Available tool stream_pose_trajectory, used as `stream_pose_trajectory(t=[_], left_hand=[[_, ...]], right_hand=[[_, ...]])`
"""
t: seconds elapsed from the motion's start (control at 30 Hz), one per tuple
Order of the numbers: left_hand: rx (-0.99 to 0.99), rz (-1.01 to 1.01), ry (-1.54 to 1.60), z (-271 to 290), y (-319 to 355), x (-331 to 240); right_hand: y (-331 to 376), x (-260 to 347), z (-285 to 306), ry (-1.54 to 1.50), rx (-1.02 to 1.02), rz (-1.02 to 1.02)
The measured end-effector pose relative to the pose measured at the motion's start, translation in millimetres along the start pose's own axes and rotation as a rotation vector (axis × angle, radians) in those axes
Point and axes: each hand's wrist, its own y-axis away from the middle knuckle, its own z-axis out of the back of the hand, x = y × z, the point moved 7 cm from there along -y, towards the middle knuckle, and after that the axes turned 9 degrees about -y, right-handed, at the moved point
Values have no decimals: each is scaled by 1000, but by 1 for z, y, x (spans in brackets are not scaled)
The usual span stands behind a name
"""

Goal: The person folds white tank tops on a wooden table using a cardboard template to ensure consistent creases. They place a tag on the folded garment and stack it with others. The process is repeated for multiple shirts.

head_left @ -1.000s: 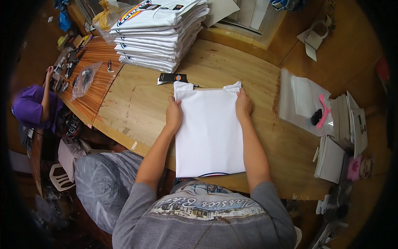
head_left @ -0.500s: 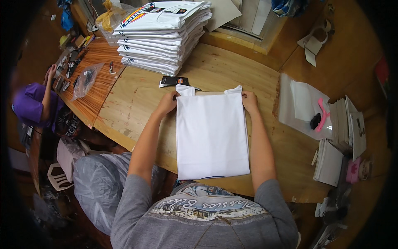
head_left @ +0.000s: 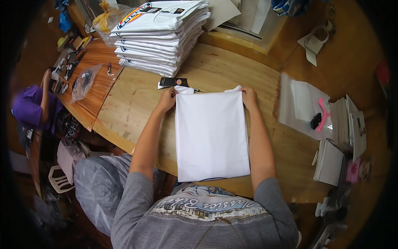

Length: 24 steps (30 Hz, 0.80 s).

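Held a smooth, white, folded cloth shirt (head_left: 212, 137) by its top corners, pinched in the bare left hand (head_left: 167, 98) and the bare right hand (head_left: 249, 98) — a narrow grip on each side. Lay flat on the pale brown wooden bench (head_left: 134, 103), down to its near edge. Called, most likely, for an even pull, to get the soft cloth straight and flat. Looked like a long box, with small white cloth flaps (head_left: 184, 89) poking out on top. Saw a flat black card tag (head_left: 169, 81) just past the left flap — and farther off, a tall, wavy stack of folded white shirts (head_left: 151, 45).
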Motion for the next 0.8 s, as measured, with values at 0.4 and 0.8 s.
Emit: stream_pose_trajectory(t=[0.4,0.8], left_hand=[[-80,-48,-40,4,-13,23],[-614,-322,-652,0,41,-53]], right_hand=[[-15,-23,-6,35,139,-82],[37,61,-23,521,-237,236]])
